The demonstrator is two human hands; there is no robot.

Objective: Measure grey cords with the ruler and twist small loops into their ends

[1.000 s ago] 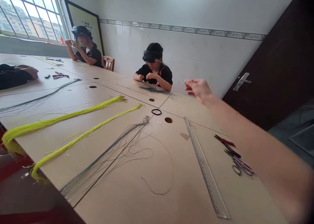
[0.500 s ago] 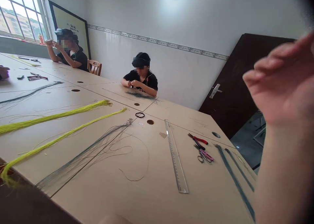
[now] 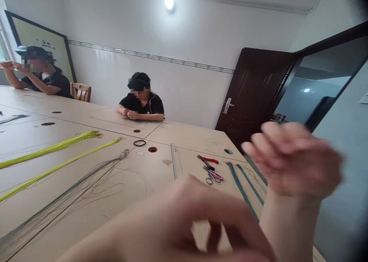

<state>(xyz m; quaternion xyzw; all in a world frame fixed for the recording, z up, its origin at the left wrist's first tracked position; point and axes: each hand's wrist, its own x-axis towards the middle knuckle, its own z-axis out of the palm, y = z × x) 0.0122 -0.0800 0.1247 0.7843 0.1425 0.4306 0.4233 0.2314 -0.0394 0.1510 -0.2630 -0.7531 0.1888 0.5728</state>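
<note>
Blurred and close to the camera, my left hand [image 3: 184, 220] reaches in from the bottom, its fingers curled with thumb and fingertips near each other; whether a thread is between them cannot be made out. My right hand [image 3: 296, 158] is raised at the right with its fingers folded in, and anything inside is hidden. Beyond my left hand lie a clear ruler [image 3: 176, 160], red-handled pliers [image 3: 209, 160] and pink-handled scissors [image 3: 215, 174]. Dark teal thread bundles [image 3: 238, 183] run beside my right wrist.
Yellow-green thread bundles [image 3: 57, 148] and a grey thread bundle [image 3: 77, 185] lie across the table [image 3: 189, 137] at the left. A black ring [image 3: 139, 143] sits near a round hole. Two people sit across the table, and a brown door [image 3: 253, 89] stands behind.
The view has turned right. My left hand has risen into view from the bottom edge. My right hand sits lower, with its fingers now folded.
</note>
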